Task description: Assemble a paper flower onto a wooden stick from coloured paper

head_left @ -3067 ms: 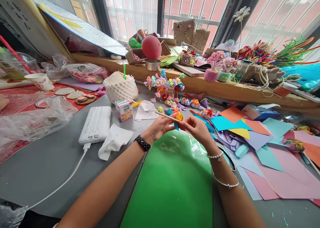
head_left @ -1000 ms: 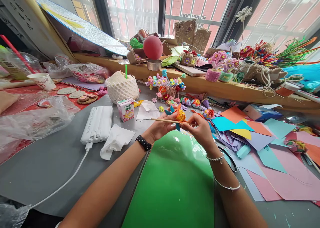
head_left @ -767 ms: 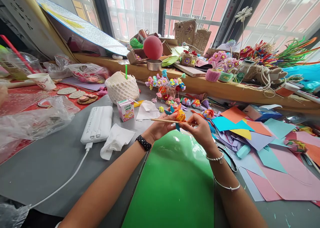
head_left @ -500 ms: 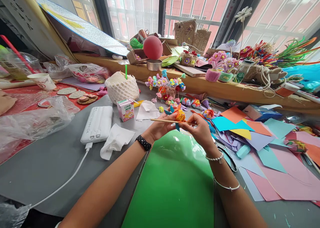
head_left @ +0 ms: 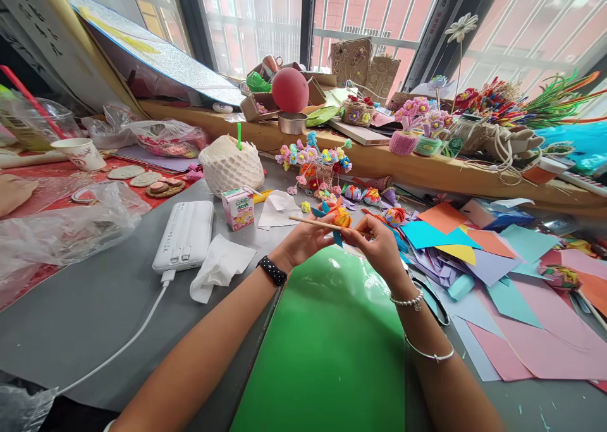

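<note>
Between my two hands is an orange and yellow folded paper flower with blue pointed paper pieces around it. My left hand closes on the flower from the left, its fingers partly behind the paper. My right hand pinches a thin wooden stick that lies across the front of the flower, its free end pointing left. Whether the stick touches the flower I cannot tell. Both hands are above the far end of a green glossy mat.
A white power bank with a cable, crumpled tissue, a small drink carton and a coconut stand left. Coloured paper sheets spread over the right. Behind are a crocheted flower basket and several paper flowers.
The stick's left end has tilted up and shifted slightly right in my right hand. The hands and the flower stay nearly in place. At the far left, another person's hand has moved further into view.
</note>
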`<action>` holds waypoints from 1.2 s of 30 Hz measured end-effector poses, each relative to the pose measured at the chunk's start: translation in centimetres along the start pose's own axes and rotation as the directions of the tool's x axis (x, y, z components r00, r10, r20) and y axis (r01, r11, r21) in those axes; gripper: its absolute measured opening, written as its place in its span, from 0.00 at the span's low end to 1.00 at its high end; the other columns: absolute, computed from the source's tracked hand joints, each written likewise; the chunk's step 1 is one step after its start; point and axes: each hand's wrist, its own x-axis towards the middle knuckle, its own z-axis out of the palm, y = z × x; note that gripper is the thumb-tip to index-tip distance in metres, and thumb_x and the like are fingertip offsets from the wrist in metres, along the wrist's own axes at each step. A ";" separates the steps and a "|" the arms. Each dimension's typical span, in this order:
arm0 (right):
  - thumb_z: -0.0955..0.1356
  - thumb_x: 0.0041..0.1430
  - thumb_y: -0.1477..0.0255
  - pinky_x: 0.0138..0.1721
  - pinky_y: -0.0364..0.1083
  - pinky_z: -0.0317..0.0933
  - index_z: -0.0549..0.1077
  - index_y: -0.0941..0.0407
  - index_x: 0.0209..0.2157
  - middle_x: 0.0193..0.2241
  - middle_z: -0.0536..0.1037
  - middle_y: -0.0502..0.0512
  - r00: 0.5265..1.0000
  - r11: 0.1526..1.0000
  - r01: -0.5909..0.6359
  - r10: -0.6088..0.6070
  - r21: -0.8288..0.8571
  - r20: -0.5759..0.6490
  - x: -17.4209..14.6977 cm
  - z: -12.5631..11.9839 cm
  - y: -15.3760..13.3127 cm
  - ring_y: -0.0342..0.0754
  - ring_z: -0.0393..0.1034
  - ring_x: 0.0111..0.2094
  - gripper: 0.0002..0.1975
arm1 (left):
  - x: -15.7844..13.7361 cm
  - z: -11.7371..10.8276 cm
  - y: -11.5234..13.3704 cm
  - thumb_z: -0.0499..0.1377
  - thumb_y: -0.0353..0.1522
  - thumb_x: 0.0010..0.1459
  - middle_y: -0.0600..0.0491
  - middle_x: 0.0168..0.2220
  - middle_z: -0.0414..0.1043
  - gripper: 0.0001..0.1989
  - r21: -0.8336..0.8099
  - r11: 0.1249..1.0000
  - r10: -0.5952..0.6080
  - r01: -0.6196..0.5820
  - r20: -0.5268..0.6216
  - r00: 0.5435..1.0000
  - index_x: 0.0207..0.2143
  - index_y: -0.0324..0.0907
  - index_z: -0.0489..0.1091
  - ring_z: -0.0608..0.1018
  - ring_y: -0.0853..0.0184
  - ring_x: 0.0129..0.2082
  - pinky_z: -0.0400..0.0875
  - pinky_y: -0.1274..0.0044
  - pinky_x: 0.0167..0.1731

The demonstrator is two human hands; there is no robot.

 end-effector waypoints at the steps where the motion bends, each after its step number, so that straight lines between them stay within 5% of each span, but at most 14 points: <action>1: 0.66 0.48 0.60 0.23 0.42 0.54 0.61 0.56 0.20 0.19 0.70 0.50 1.000 1.000 0.001 -0.001 0.009 -0.001 0.0 0.0 0.0 0.43 0.62 0.22 0.15 | 0.0 -0.1 0.0 0.57 0.27 0.50 0.49 0.37 0.71 0.19 -0.005 1.000 -0.002 0.002 -0.002 1.000 0.47 0.41 0.62 0.75 0.69 0.32 0.70 0.78 0.32; 20: 0.67 0.45 0.60 0.24 0.42 0.55 0.61 0.56 0.19 0.19 0.66 0.48 0.998 0.996 0.059 -0.059 -0.065 -0.013 0.2 -0.4 0.1 0.42 0.60 0.23 0.16 | 0.1 -0.3 -0.3 0.54 0.29 0.53 0.48 0.37 0.72 0.15 -0.012 0.996 -0.090 0.091 0.036 0.995 0.44 0.38 0.64 0.75 0.68 0.33 0.69 0.76 0.36; 36: 0.67 0.45 0.59 0.24 0.42 0.54 0.60 0.56 0.19 0.19 0.65 0.48 0.995 0.989 0.095 -0.097 -0.115 -0.011 0.2 -0.3 0.1 0.42 0.58 0.22 0.16 | 0.3 -0.7 -0.5 0.55 0.28 0.51 0.48 0.36 0.72 0.15 0.010 1.000 -0.011 0.010 0.064 0.998 0.43 0.39 0.65 0.75 0.67 0.34 0.70 0.77 0.34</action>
